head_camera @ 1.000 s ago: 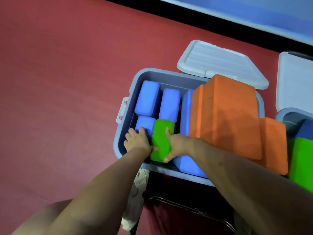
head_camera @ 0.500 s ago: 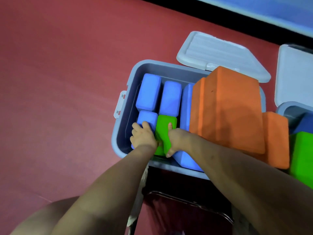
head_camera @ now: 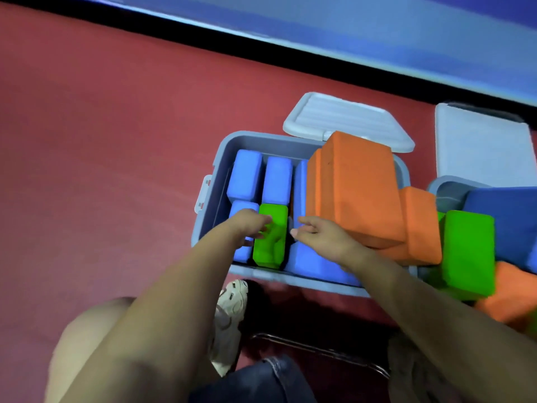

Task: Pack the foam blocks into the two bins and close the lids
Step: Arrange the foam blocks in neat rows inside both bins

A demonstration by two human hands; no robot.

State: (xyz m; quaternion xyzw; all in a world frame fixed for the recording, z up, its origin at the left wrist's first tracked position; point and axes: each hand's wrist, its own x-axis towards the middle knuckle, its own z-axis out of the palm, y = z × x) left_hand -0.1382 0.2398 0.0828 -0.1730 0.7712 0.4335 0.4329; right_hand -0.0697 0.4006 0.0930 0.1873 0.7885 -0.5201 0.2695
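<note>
Reaching into the grey bin point(head_camera: 216, 170), the left hand point(head_camera: 247, 223) has its fingers point(head_camera: 263, 228) loosely spread and laid against the left side of the green foam block point(head_camera: 270, 237), while the right hand point(head_camera: 322, 237) hovers just beside the block's other side with fingers point(head_camera: 299, 231) straight and relaxed, holding nothing. The green block stands in the near row between a small blue block point(head_camera: 242, 207) and a long blue block point(head_camera: 305, 257); two more blue blocks point(head_camera: 263, 178) fill the far row. A big orange block point(head_camera: 354, 187) juts above the bin's right end. The bin's white lid point(head_camera: 343, 120) lies open behind it. To the right, a second bin point(head_camera: 444, 187) holds blue, green point(head_camera: 467, 251) and orange foam, its lid point(head_camera: 482, 146) also open. Everything sits on a red floor point(head_camera: 101, 141), bordered at the top by a black strip and a blue wall point(head_camera: 348, 24).
</note>
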